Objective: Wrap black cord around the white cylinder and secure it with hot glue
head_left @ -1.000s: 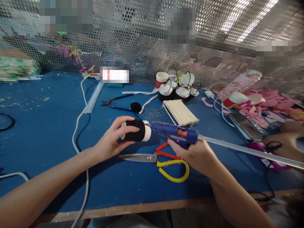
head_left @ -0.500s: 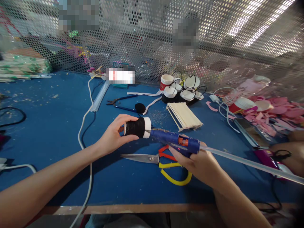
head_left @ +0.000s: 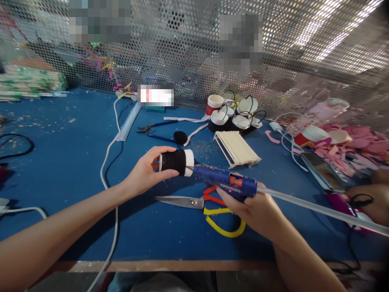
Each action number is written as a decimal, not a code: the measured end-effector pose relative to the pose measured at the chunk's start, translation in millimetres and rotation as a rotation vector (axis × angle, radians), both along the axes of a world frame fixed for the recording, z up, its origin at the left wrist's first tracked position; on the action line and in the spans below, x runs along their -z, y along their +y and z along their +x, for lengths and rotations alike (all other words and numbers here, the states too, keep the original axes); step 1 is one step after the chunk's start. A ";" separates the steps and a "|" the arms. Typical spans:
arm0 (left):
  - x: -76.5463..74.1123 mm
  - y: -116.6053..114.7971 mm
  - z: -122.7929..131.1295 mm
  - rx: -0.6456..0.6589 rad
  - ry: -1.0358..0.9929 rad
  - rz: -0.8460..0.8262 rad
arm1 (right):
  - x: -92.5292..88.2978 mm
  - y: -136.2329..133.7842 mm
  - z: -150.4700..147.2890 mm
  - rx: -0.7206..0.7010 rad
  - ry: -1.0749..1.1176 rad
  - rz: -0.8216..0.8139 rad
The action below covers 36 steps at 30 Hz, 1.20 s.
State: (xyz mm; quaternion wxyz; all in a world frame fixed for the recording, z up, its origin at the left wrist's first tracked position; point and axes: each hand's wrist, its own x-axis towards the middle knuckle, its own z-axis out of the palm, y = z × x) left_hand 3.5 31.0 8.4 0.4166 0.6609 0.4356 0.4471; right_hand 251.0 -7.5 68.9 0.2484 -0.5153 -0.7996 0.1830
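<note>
A small paper cup (head_left: 174,162), wrapped in black cord with a white band bare at its right end, lies sideways in my left hand (head_left: 148,167). Thumb and fingers close around its left part. My right hand (head_left: 252,211) grips a blue hot glue gun (head_left: 212,175), whose nozzle meets the white band of the cup. A long clear glue stick (head_left: 304,206) sticks out of the gun's back end. Beneath the gun, scissors (head_left: 196,202) with red and yellow handles lie on the blue table.
Behind the hands are pliers (head_left: 161,135), a black oval piece (head_left: 180,138), a cream yarn-wound rectangle (head_left: 238,148) and several cups with black loops (head_left: 241,119). A white cable (head_left: 106,170) crosses the left. At right lie a phone (head_left: 322,172) and pink scraps (head_left: 361,140). Perforated metal (head_left: 188,52) stands behind.
Hardly anything differs. Both hands, the cup and the glue gun hold almost the same places, and the view has shifted very slightly.
</note>
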 end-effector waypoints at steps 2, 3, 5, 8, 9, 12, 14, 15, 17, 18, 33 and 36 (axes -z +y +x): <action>1.3 -0.2 -1.0 0.012 0.052 0.104 | -0.5 1.3 0.3 0.005 -0.005 0.039; 1.8 -0.3 -1.6 0.022 0.077 0.158 | -0.7 2.2 0.8 0.000 -0.014 0.062; 2.0 -0.4 -2.8 0.041 0.130 0.250 | -0.5 4.0 2.9 -0.024 -0.054 0.117; 0.9 -0.9 -3.8 0.062 0.222 0.344 | 3.3 6.2 9.2 -0.086 -0.183 0.244; 0.4 -1.3 -4.0 0.070 0.248 0.366 | 5.5 6.7 11.6 -0.109 -0.234 0.296; -0.9 -2.7 -4.3 0.089 0.322 0.427 | 12.3 7.6 17.6 -0.139 -0.348 0.415; -1.1 -3.5 -4.5 0.096 0.367 0.453 | 15.3 8.3 19.7 -0.132 -0.379 0.431; -1.0 -3.8 -4.6 0.102 0.383 0.462 | 16.1 8.7 20.2 -0.131 -0.383 0.425; -0.8 -4.2 -4.9 0.124 0.403 0.480 | 17.0 9.7 20.6 -0.143 -0.377 0.396; -0.6 -4.2 -5.1 0.136 0.409 0.493 | 17.3 10.4 20.5 -0.144 -0.364 0.380; -1.2 -2.6 -5.5 0.090 0.377 0.449 | 14.2 5.6 18.7 -0.091 -0.296 0.335; 0.4 -0.9 -5.5 0.052 0.291 0.348 | 4.5 2.6 9.3 -0.039 -0.193 0.230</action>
